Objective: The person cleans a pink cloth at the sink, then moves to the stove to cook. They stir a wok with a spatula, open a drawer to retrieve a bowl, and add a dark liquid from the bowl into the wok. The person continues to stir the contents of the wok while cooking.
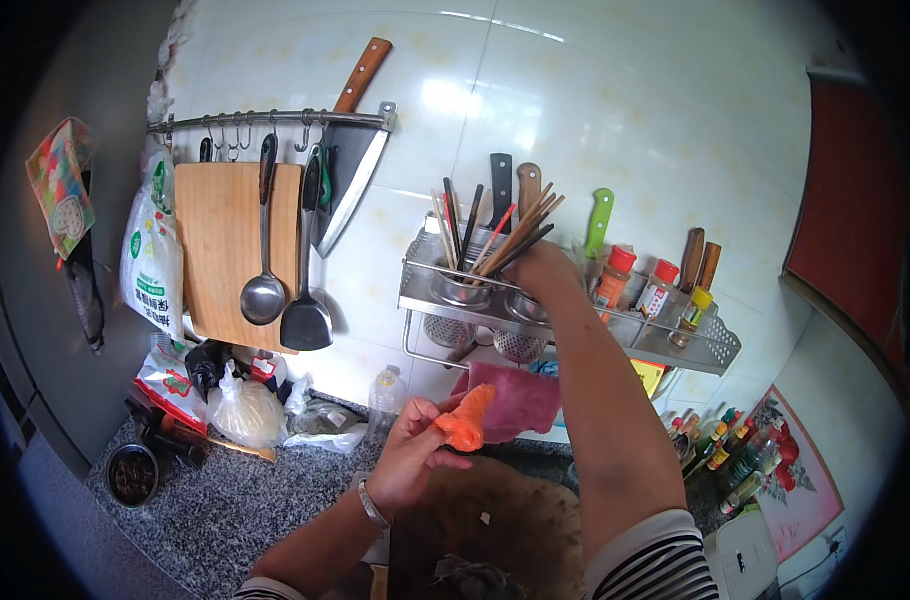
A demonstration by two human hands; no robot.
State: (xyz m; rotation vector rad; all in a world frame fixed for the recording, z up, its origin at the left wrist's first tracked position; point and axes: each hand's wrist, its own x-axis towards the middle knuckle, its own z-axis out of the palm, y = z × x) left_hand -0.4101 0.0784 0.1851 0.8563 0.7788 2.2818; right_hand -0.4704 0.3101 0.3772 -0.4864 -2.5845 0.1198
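My left hand [417, 446] holds a short, thick piece of carrot [466, 420] between thumb and fingers, above a round wooden chopping block [492, 517]. A small pale scrap and a dark grey crumpled cloth lie on the block. My right hand [541, 266] reaches up to the metal wall rack [500, 319], at its second perforated steel cup [528, 306]; the fingers are mostly hidden, so what they touch cannot be told. Left of it, chopsticks [466, 232] stand in the first cup. Knife handles rise behind.
A pink cloth [511, 401] hangs under the rack. Seasoning jars [616, 277] stand on its right part. At the left, a ladle [263, 296], a spatula [307, 322], a wooden board [218, 247] and a large knife [350, 180] hang from a rail. Bags and a bowl [132, 475] lie on the granite counter.
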